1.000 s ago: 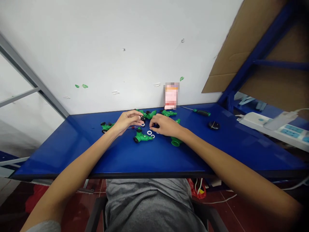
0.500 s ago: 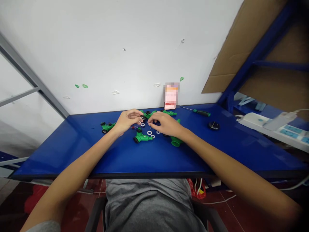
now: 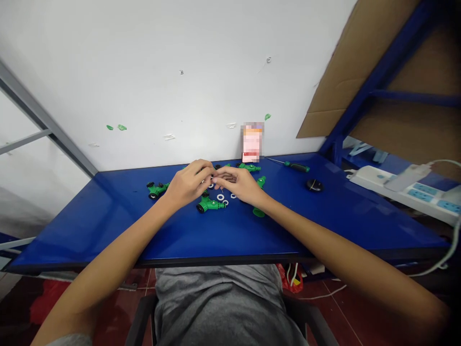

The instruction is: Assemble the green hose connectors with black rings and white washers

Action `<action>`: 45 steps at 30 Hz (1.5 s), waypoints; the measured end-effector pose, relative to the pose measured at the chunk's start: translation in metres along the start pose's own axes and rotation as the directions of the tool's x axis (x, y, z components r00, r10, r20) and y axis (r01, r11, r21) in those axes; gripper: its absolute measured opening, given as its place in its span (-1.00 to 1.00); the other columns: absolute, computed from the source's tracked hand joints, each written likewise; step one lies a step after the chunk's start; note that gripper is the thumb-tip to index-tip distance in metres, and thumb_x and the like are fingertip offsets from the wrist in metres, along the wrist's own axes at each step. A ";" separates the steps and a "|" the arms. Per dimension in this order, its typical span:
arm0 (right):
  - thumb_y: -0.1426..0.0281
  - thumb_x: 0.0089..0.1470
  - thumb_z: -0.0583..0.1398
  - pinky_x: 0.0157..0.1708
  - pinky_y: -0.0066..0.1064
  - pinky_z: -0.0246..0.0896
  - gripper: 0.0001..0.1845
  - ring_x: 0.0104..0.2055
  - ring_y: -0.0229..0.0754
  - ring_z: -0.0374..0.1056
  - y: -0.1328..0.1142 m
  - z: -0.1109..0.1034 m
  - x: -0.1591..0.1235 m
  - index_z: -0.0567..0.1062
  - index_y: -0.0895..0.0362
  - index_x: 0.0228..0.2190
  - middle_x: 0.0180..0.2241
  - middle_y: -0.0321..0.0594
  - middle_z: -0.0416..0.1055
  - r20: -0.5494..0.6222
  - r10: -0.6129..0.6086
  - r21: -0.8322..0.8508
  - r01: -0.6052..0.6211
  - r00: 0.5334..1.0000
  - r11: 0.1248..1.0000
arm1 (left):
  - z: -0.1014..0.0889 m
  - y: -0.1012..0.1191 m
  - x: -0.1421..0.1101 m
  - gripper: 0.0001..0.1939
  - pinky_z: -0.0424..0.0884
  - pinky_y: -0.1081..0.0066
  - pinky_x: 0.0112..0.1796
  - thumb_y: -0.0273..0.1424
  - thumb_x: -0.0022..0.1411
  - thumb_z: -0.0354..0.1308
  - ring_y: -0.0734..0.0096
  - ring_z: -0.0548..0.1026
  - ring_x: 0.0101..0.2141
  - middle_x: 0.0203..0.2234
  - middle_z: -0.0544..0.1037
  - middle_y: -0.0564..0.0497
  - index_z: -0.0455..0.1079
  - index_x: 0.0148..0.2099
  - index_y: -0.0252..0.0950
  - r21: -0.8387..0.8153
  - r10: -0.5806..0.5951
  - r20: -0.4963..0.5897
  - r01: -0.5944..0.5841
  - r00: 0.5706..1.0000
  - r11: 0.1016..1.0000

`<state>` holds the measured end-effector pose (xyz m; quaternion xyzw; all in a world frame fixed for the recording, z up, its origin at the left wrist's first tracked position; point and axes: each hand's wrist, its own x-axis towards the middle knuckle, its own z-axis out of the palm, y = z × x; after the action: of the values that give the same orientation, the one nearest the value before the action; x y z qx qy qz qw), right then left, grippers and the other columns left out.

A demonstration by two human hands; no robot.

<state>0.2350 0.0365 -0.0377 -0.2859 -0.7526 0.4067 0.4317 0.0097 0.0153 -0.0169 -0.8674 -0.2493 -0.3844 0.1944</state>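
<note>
Person's left hand and right hand together, meeting at the tips; anything pinched there hidden. Just beside, four to six o'clock: white rings, four visible. Near, six o'clock: one green fitting; at least four more around the hands. Three o'clock: one screwdriver, one power strip. Blue table; white wall at twelve.

Close above the near edge of the blue tabletop, the head camera looks forward and down, facing the white wall beyond the far edge.
</note>
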 end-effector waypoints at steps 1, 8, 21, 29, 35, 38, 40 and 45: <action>0.05 0.18 0.41 -0.20 -0.20 0.56 -0.64 -0.29 -0.09 0.64 0.002 0.003 0.001 0.65 0.09 -0.20 -0.35 -0.21 0.68 0.003 0.027 0.057 -0.028 1.000 0.998 | 0.001 0.000 -0.001 -0.82 0.61 0.33 -0.09 -0.54 0.53 0.09 0.28 0.67 -0.05 -0.06 0.67 -0.13 0.48 0.02 -0.24 -0.036 -0.014 0.018 0.015 1.000 0.999; 0.00 0.08 0.49 -0.27 -0.25 0.56 -0.56 -0.33 -0.10 0.64 0.008 0.003 0.002 0.69 0.10 -0.24 -0.38 -0.18 0.68 0.001 0.128 0.202 -0.125 0.992 0.971 | 0.005 -0.002 -0.004 -0.80 0.65 0.38 -0.05 -0.44 0.56 0.16 0.39 0.71 -0.15 -0.04 0.70 -0.09 0.48 0.15 -0.25 -0.280 -0.141 0.025 0.142 0.990 0.949; -0.03 0.14 0.47 -0.16 -0.22 0.60 -0.51 -0.25 -0.08 0.68 0.004 -0.004 0.000 0.68 0.13 -0.16 -0.25 -0.07 0.74 0.150 0.154 0.296 -0.193 0.977 0.935 | -0.007 -0.010 0.000 -0.70 0.65 0.42 -0.22 -0.17 0.43 0.39 0.45 0.64 -0.34 -0.21 0.69 -0.03 0.57 0.07 -0.23 -0.401 -0.242 0.123 0.272 0.962 0.875; 0.10 0.08 0.52 -0.15 -0.20 0.63 -0.60 -0.25 -0.09 0.69 0.005 -0.003 0.000 0.69 0.11 -0.17 -0.20 -0.08 0.75 0.135 0.187 0.284 -0.218 0.973 0.934 | -0.010 -0.011 0.002 -0.70 0.65 0.40 -0.26 -0.16 0.38 0.41 0.42 0.63 -0.37 -0.26 0.70 -0.03 0.56 0.03 -0.21 -0.452 -0.340 0.197 0.393 0.919 0.801; 0.14 0.10 0.50 -0.17 -0.20 0.63 -0.61 -0.27 -0.10 0.67 0.001 -0.002 0.000 0.70 0.13 -0.14 -0.22 -0.08 0.75 0.124 0.212 0.237 -0.236 0.969 0.942 | -0.010 -0.014 0.002 -0.70 0.65 0.38 -0.25 -0.18 0.38 0.40 0.42 0.64 -0.36 -0.25 0.70 -0.04 0.54 0.05 -0.21 -0.437 -0.349 0.223 0.414 0.910 0.798; 0.16 0.11 0.49 -0.17 -0.20 0.64 -0.60 -0.29 -0.11 0.66 -0.001 -0.003 0.000 0.71 0.13 -0.10 -0.21 -0.08 0.75 0.121 0.206 0.207 -0.228 0.971 0.951 | -0.011 -0.015 0.003 -0.69 0.66 0.36 -0.23 -0.18 0.37 0.41 0.41 0.64 -0.36 -0.22 0.71 -0.05 0.54 0.06 -0.20 -0.436 -0.368 0.213 0.425 0.905 0.793; 0.17 0.11 0.49 -0.16 -0.19 0.65 -0.59 -0.28 -0.11 0.66 -0.002 -0.004 0.000 0.71 0.14 -0.09 -0.20 -0.07 0.75 0.116 0.208 0.198 -0.228 0.971 0.953 | -0.012 -0.015 0.003 -0.71 0.66 0.35 -0.21 -0.19 0.36 0.42 0.40 0.65 -0.34 -0.24 0.71 -0.04 0.55 0.02 -0.21 -0.448 -0.384 0.215 0.440 0.898 0.779; 0.16 0.11 0.50 -0.15 -0.18 0.66 -0.59 -0.26 -0.09 0.68 -0.002 -0.003 0.000 0.72 0.13 -0.09 -0.21 -0.06 0.75 0.108 0.202 0.213 -0.221 0.973 0.952 | -0.009 -0.016 0.002 -0.42 0.65 0.37 -0.24 -0.25 0.26 0.50 0.42 0.65 -0.35 -0.23 0.69 -0.01 0.44 0.26 -0.18 -0.563 -0.478 0.209 0.505 0.853 0.654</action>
<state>0.2373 0.0364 -0.0352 -0.2972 -0.6846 0.5446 0.3826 -0.0037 0.0241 -0.0078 -0.7907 -0.3437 -0.4627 -0.2064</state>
